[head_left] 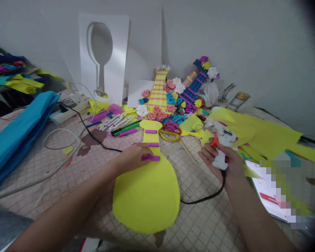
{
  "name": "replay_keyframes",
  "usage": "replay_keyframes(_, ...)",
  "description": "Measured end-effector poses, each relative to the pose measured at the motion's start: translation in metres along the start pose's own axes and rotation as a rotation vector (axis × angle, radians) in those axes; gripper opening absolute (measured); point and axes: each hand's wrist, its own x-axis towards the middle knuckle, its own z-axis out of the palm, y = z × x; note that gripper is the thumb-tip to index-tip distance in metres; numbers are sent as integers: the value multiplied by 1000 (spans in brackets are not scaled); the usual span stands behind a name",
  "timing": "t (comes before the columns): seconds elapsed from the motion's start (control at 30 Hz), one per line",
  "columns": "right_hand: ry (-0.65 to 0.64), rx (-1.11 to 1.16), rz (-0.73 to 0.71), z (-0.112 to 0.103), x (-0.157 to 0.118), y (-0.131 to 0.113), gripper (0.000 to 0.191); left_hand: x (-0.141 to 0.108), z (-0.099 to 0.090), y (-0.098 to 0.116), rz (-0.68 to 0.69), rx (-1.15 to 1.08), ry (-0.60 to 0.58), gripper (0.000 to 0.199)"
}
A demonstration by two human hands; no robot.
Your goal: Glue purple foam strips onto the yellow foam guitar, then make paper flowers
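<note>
Guitar-shaped yellow cutout [147, 199]: laid flat at the centre of the table [196, 224], neck towards 12 o'clock. Two purple strips [151, 131]: set crosswise on the neck. Lowest purple strip [154, 158]: placed across the neck's base, its left end pinched by the left hand [132, 157]. White glue gun [222, 156]: gripped in the right hand [232, 161], held clear of the cutout at 2 o'clock; orange trigger fitted. Scissors [170, 140]: placed at 1 o'clock, beside the neck. Flower-trimmed yellow guitar [159, 91]: stood beyond, at 12 o'clock.
</note>
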Motion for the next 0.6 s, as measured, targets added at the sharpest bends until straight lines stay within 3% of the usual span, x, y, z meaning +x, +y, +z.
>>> replay_keyframes(0.33,-56,119,80,4,-6,-1,14,1,-2,2,-24,11,-42,22)
replay_keyframes(0.6,-70,-49,-11,6,-14,-6,18,1,1,3,-29,15,-26,17)
